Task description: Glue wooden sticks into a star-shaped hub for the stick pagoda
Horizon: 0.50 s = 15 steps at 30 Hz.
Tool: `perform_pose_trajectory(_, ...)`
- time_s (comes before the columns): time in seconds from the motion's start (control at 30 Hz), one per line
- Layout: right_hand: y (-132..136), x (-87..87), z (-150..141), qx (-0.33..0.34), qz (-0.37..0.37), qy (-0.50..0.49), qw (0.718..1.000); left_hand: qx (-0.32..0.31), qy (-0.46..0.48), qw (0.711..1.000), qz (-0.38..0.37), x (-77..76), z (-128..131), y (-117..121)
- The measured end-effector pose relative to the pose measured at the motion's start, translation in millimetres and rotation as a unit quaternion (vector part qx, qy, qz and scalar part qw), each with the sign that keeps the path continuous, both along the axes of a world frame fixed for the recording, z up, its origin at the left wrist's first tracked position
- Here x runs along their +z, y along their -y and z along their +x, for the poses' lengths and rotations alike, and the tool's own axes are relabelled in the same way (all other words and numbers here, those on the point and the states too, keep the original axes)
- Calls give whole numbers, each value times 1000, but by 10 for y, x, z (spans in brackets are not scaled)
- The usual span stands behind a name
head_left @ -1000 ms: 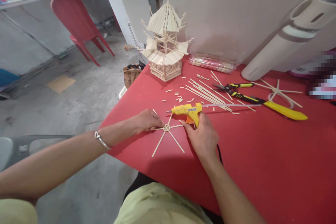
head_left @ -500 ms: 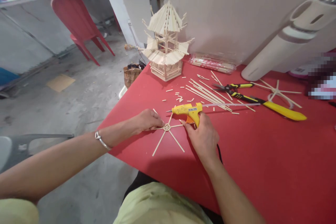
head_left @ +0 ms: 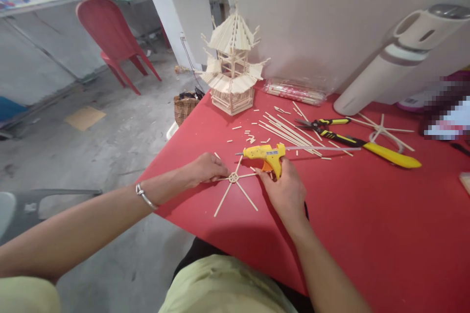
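Note:
A star-shaped frame of thin wooden sticks (head_left: 244, 194) lies on the red table, its arms spreading from a small round hub. My left hand (head_left: 207, 168) is closed, its fingertips pinching the frame's left side beside the hub. In my right hand (head_left: 288, 187) is a yellow hot glue gun (head_left: 262, 153), its nozzle pointing left above the frame's far arms. A clear glue stick (head_left: 323, 148) juts from the gun's back. My right thumb and a fingertip are at the end of the frame's right arm; whether they grip it I cannot tell.
A stick-built pagoda (head_left: 232, 66) stands at the table's back corner. Loose sticks (head_left: 290, 133), yellow-black pliers (head_left: 340, 138), another stick star (head_left: 382, 129) and a packet of sticks (head_left: 295, 91) lie to the right. A white flask (head_left: 389, 61) stands near the wall. The red table's (head_left: 176, 156) edge runs beside my left arm.
The view has shifted slightly. The glue gun has moved a little to the right relative to the frame; both hands keep their hold.

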State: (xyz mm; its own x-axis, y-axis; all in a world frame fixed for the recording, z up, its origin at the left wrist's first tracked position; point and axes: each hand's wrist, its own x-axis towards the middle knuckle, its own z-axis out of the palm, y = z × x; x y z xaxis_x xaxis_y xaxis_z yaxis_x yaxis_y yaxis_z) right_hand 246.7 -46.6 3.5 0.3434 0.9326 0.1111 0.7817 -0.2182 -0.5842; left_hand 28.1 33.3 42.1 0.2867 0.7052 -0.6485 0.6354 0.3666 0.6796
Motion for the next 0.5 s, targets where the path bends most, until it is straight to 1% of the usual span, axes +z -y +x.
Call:
perform_pose_trajectory(0.1,26,26,18,0,8,-9,1000,-11,4,1000,6,21,-11,8)
perform_pose_trajectory(0.23,41,48,10,-5,2,-9,1000,-31,6,999,22,33,-31,37)
perform_pose_trajectory(0.3,41,49,8,-5,-1,-8,1000,-46,-2,998,48,8,-50,52)
perform_pose_trajectory(0.4,42,48,33,-9,9,-3,1000,-80,-8,991,109,-29,-80,71)
perform_pose_trajectory(0.5,53,59,113,-16,15,-1,1000,-111,-12,981,156,-25,-97,86)
